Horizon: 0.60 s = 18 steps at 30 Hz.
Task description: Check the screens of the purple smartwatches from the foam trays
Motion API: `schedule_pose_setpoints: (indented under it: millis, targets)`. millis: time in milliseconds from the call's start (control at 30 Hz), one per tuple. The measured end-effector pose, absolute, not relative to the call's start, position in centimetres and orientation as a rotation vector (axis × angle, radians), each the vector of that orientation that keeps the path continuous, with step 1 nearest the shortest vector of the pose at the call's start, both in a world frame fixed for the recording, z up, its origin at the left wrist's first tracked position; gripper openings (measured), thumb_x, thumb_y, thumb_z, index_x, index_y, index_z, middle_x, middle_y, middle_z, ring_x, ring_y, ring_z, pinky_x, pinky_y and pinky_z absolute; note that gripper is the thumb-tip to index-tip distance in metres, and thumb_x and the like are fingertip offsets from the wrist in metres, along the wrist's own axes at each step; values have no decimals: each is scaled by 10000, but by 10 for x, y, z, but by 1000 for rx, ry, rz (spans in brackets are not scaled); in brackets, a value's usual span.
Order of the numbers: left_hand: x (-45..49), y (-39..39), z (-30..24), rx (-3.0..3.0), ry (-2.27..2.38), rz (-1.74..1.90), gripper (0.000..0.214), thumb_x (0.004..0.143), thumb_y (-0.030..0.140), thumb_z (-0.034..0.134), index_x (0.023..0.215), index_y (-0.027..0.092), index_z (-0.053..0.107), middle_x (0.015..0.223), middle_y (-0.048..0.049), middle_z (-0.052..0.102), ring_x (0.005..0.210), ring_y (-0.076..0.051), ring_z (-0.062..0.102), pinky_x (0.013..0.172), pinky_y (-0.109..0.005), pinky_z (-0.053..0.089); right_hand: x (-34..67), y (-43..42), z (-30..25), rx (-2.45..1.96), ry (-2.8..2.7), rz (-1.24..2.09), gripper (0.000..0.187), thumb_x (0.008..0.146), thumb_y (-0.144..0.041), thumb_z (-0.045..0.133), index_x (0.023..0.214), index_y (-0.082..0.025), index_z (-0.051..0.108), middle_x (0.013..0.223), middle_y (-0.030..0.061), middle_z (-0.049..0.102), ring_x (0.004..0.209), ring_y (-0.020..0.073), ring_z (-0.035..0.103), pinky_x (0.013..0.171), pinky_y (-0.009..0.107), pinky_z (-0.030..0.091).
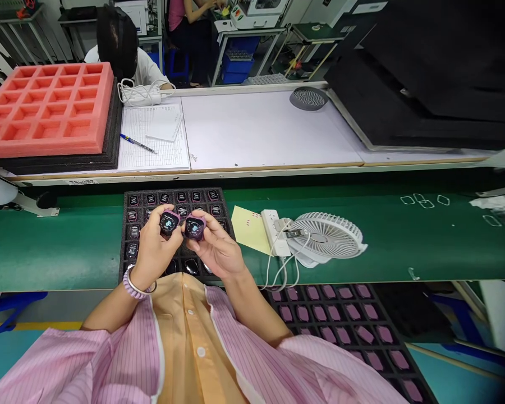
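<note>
My left hand [154,247] is closed on a small pink watch body [169,223] with a lit screen. My right hand [219,249] grips a second pink watch body [194,227], its screen lit too. Both are held side by side, almost touching, above a black foam tray [139,197] on the green conveyor belt. That tray's pockets hold several more watch bodies. A bead bracelet circles my left wrist.
A second black tray [406,359] of pink watch bodies sits low at my right. On the belt lie a yellow note [249,227], a white power strip [273,221] and a white fan [326,235]. Beyond are a red foam tray [50,106], papers with a pen, and seated people.
</note>
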<state>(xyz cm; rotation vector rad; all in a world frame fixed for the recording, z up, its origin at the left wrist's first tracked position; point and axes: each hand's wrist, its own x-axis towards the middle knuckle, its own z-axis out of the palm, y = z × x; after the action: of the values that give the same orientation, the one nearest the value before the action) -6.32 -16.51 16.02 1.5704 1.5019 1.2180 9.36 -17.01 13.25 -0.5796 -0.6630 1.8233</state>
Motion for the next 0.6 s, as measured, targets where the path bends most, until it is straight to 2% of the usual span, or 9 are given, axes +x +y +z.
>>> schedule_pose_setpoints:
  millis: [267,467,600]
  targets:
    - [-63,-165,158,1530,1476,1226,395,835,279,675,1217,189,624,990,-37,697,718,-122,616,609,-218,487,94,-171,132,-589,-641,1845,470,812,-461,898,1210,-304,705,1026,45,705,714,156,526,659,303,430]
    - [-65,-165,157,1607,1509,1181,368,850,263,661,1210,196,627,938,-29,691,761,-143,638,708,-256,530,94,-171,130,-614,-647,1835,453,828,-455,873,1208,-294,687,1032,50,693,707,158,516,654,309,428]
    - [-64,-165,157,1554,1473,1236,404,838,262,668,1234,193,624,979,-37,701,726,-130,625,627,-232,499,95,-172,132,-633,-653,1838,462,844,-435,849,1244,-294,667,1039,55,683,735,168,525,662,313,444]
